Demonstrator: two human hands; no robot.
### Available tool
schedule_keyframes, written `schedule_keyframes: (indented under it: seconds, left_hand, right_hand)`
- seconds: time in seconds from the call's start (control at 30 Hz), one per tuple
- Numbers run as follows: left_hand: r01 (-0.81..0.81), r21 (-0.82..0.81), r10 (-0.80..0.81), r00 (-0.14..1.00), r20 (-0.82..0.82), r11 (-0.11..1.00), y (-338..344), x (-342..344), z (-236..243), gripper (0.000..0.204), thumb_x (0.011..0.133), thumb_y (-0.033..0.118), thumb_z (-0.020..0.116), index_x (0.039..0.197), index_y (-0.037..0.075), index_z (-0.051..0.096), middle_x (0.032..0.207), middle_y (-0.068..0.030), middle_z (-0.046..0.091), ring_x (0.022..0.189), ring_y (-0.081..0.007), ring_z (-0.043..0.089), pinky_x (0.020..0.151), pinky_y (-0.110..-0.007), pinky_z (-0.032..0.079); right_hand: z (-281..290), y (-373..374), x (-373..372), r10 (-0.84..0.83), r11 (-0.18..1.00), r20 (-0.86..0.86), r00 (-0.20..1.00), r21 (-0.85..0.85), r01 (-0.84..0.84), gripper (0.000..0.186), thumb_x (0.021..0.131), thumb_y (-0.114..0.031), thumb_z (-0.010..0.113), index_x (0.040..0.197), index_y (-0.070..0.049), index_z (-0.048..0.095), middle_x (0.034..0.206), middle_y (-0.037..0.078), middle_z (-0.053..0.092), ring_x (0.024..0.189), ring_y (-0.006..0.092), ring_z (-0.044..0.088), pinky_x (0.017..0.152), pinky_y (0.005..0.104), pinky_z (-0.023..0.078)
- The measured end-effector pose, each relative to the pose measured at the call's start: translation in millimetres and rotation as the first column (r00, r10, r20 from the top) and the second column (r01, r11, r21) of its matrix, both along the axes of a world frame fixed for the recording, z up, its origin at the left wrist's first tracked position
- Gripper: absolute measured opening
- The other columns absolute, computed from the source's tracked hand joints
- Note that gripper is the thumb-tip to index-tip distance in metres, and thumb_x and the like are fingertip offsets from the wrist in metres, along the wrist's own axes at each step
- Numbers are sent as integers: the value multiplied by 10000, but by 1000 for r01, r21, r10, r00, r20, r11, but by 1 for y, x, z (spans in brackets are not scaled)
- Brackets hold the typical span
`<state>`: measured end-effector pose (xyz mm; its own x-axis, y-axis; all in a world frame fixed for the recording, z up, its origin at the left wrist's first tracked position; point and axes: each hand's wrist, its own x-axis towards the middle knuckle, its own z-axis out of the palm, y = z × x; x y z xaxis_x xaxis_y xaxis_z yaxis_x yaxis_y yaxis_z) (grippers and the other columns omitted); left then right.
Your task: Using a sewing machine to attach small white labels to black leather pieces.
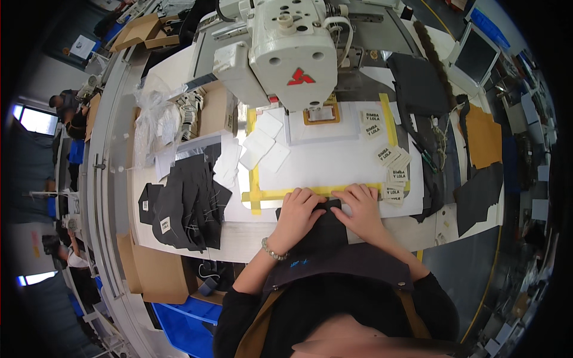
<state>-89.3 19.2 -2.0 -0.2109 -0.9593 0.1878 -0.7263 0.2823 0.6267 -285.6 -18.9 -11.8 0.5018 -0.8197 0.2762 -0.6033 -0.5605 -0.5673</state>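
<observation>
My left hand (297, 216) and my right hand (362, 216) meet at the front edge of the worktable. Between them is a black fabric piece (322, 234), its upper edge pinched by the fingers and thumbs of both hands. Its lower part hangs toward my apron. Just beyond the fingertips lies a white work sheet (334, 170) edged with yellow tape (286, 194). Several pale printed labels (394, 158) are spread along the sheet's right side, the closest ones near my right hand. White blank squares (262, 142) lie on its left.
A white industrial sewing machine head (291, 53) stands over the far side of the sheet. To the left are a heap of black fabric pieces (194, 203) and an open cardboard box (215, 110). Black fabric (418, 83) and a tan piece (483, 137) lie right. A blue crate (185, 322) sits below.
</observation>
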Motion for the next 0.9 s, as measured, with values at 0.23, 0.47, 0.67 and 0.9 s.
schedule_keyframes:
  seconds: [0.23,0.47,0.67,0.9]
  left_hand:
    - [-37,-131,29,997,-68,991,8,-2,-9,212,713,78,760,909,99,680,861,-4,588,850,-216,549,752,-342,400]
    - [-76,-9,76,996,-44,997,4,-1,-2,184,734,73,748,895,113,671,926,1,586,904,-207,534,782,-342,386]
    - [126,-163,-161,961,-226,979,-11,23,21,112,779,39,719,850,89,649,806,-1,631,782,-189,584,754,-319,413]
    - [136,-275,-211,941,-265,952,-47,19,36,131,747,41,749,832,96,666,802,3,624,761,-179,577,725,-305,402]
  right_hand:
    - [-6,5,-3,-3,1000,69,998,-4,3,260,721,-208,774,957,-150,681,917,-10,555,906,181,521,819,356,308]
    - [-7,6,-3,-31,1000,110,993,5,30,335,737,-208,766,1036,-137,633,1015,1,615,925,184,563,826,355,309]
    - [-20,-1,-58,326,869,265,907,-463,-177,404,775,-222,755,1134,-130,593,1277,143,600,847,228,630,731,357,385]
    - [2,-6,-30,413,905,20,911,-123,-408,536,773,-105,708,1295,-180,612,1100,81,633,845,206,607,752,315,443]
